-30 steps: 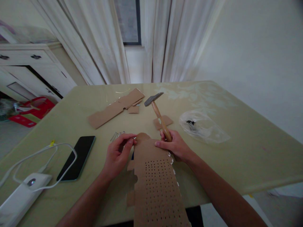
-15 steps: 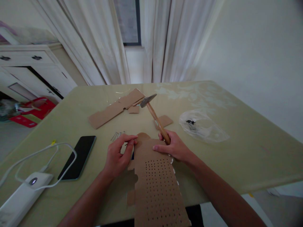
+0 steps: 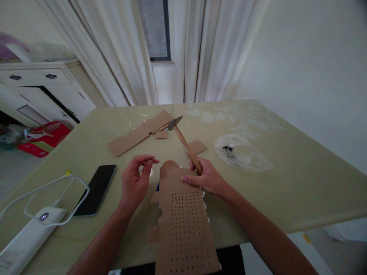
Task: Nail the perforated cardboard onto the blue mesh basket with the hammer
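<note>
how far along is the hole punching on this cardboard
Done: the cardboard already carries a dense grid of holes. In hand: the right hand grips the hammer; the left hand hovers open beside the nails. Left: its rounded top strip shows no holes.

Both forearms reach in from six o'clock. The left hand point(image 3: 134, 182) is raised, palm turned inward, thumb and forefinger nearly pinched. The right hand point(image 3: 207, 177) is curled closed, forefinger stretched toward nine o'clock.
</note>
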`<state>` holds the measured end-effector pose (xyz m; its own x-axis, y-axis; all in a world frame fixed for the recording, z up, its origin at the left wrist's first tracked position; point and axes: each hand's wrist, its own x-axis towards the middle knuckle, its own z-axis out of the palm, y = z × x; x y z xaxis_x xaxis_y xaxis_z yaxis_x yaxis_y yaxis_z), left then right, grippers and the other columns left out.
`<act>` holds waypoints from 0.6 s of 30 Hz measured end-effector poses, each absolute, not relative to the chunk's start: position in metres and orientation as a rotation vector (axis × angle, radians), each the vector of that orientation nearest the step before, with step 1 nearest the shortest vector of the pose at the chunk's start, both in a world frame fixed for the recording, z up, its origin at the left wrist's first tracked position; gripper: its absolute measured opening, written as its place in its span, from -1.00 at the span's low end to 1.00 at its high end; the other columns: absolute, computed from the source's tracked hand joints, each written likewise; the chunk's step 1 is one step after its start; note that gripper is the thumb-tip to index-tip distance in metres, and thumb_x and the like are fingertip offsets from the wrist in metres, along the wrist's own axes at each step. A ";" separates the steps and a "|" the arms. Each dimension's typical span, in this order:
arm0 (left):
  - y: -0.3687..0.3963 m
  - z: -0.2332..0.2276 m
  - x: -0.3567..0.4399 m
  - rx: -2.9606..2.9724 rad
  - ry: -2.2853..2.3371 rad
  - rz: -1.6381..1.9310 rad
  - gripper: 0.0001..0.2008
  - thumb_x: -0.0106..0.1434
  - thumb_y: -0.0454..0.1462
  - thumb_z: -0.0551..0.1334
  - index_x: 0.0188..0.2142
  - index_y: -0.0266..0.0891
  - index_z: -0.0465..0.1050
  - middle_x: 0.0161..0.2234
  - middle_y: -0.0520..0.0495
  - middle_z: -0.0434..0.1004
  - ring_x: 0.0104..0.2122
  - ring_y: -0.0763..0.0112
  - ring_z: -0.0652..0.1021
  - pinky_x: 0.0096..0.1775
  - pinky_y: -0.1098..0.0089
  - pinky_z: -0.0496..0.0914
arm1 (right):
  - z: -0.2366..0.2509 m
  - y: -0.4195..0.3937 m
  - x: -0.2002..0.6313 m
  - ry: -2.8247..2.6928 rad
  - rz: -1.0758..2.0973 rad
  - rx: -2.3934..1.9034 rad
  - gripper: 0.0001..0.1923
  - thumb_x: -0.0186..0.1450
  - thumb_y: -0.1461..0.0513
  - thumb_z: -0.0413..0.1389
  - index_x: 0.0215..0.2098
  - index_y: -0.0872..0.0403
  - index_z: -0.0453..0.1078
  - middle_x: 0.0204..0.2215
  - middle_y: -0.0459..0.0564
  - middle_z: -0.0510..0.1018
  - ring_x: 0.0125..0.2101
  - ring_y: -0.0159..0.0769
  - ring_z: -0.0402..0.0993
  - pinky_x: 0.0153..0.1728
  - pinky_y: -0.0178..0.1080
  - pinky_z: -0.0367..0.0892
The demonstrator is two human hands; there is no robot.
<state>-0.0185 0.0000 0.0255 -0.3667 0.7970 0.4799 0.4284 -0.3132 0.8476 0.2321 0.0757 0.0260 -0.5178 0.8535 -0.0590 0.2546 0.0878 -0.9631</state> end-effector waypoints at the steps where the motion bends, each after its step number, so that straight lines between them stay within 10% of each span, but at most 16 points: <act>1: 0.001 0.032 -0.015 1.548 1.594 1.718 -0.88 0.51 -0.18 0.33 -0.06 -0.15 0.59 -0.19 -0.07 0.75 -0.19 0.31 0.67 -0.08 0.29 0.49 | 0.026 0.076 0.232 -1.832 1.451 -1.090 -0.43 0.07 -0.07 0.51 -0.31 -0.03 0.26 -0.48 -0.26 0.24 -0.46 -0.37 0.13 -0.47 -0.24 0.08; 18: 0.001 0.031 -0.018 1.729 1.487 1.409 -0.92 0.46 -0.18 0.39 -0.12 -0.09 0.66 -0.20 -0.01 0.78 -0.18 0.32 0.72 -0.06 0.35 0.57 | 0.024 0.076 0.234 -1.835 1.523 -1.083 -0.41 0.09 -0.10 0.52 -0.30 -0.03 0.26 -0.48 -0.26 0.25 -0.46 -0.38 0.13 -0.47 -0.26 0.05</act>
<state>-0.0177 0.0006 0.0311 -0.1068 0.9121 0.3957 0.4442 -0.3123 0.8397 0.2335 0.0761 0.0241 -0.5470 0.8312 -0.0992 0.2507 0.0496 -0.9668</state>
